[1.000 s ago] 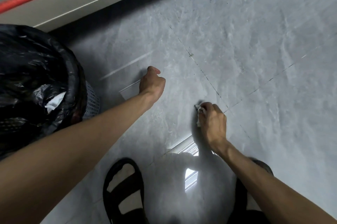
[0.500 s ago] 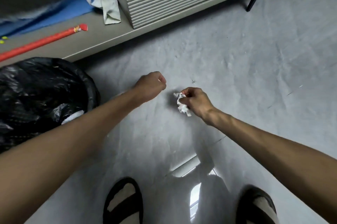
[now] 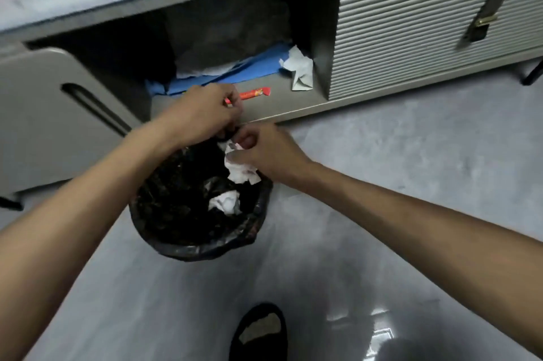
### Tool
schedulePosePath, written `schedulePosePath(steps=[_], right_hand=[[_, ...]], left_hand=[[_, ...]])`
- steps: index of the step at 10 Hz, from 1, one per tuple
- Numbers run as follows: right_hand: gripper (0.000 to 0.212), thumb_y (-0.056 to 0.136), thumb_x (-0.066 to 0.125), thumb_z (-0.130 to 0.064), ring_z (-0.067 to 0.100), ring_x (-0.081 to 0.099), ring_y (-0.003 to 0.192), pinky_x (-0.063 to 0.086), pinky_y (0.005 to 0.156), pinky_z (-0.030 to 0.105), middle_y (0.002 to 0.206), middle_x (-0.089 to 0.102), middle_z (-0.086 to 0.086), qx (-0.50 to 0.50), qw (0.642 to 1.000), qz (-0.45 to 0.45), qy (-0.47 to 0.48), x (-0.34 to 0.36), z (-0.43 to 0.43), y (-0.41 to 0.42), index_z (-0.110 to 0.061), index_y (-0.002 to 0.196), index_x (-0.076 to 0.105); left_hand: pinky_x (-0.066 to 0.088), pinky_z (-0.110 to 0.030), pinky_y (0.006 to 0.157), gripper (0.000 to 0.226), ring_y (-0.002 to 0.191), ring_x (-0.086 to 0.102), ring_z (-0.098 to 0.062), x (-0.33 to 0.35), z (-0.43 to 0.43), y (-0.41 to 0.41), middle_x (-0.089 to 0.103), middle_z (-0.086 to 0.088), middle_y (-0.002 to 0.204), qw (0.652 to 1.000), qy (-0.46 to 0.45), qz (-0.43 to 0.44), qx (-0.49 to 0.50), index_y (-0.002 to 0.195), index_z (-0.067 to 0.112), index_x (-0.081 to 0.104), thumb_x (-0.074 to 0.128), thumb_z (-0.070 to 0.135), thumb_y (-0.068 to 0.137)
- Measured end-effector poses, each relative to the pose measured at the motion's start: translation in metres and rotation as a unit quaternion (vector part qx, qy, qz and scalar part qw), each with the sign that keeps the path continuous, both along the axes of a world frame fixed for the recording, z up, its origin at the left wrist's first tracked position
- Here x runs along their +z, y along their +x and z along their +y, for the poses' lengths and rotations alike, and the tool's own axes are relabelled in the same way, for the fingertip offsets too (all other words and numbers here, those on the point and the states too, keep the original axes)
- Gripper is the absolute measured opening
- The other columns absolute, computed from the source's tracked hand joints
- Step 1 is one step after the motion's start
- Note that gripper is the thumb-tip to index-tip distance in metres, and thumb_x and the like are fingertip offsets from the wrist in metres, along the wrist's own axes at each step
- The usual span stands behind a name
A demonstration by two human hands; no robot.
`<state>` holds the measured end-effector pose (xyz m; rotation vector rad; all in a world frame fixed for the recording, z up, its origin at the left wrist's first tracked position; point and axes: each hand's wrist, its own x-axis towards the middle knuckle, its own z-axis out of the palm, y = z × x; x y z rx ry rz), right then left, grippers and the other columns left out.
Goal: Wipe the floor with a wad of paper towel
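Over grey floor, pinches wad in right hand fingers above bin, probably to discard; curls left hand fingers round liner rim, steadying it.

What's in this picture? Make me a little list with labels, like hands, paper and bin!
Bin: round bin lined with a black plastic bag, on the grey floor
Inside: a second white paper wad
Right hand: holds the crumpled white paper towel wad over the bin
Left hand: fingers curled at the bin's far rim; grip unclear

The bin mouth gapes beneath; cabinet shelf hems it behind, seemingly just beside; floor open rightward.
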<state>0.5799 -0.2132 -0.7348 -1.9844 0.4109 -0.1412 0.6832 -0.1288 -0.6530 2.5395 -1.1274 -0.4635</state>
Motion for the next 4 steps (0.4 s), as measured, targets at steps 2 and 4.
schedulePosePath(steps=[2, 4], right_hand=[[0.015, 0.083, 0.07, -0.026, 0.012, 0.062, 0.079, 0.043, 0.069, 0.024, 0.082, 0.07, 0.0, 0.014, 0.998, 0.028, -0.059, 0.002, -0.005, 0.008, -0.013, 0.09, 0.073], [0.013, 0.088, 0.061, -0.014, 0.012, 0.06, 0.071, 0.051, 0.074, 0.026, 0.092, 0.072, 0.004, -0.005, 0.979, 0.174, -0.103, 0.007, -0.103, -0.071, -0.011, 0.093, 0.073]], left_hand=[[0.048, -0.031, 0.069, 0.011, 0.078, 0.065, -0.023, -0.014, 0.01, 0.005, 0.071, -0.003, 0.086, 0.999, 0.039, -0.019, 0.015, 0.094, 0.024, 0.061, 0.052, 0.026, 0.088], [0.043, -0.03, 0.069, 0.015, 0.086, 0.06, -0.018, -0.025, -0.077, -0.04, 0.065, 0.004, 0.095, 0.99, 0.075, 0.017, -0.121, 0.101, 0.025, 0.061, 0.054, 0.028, 0.089]])
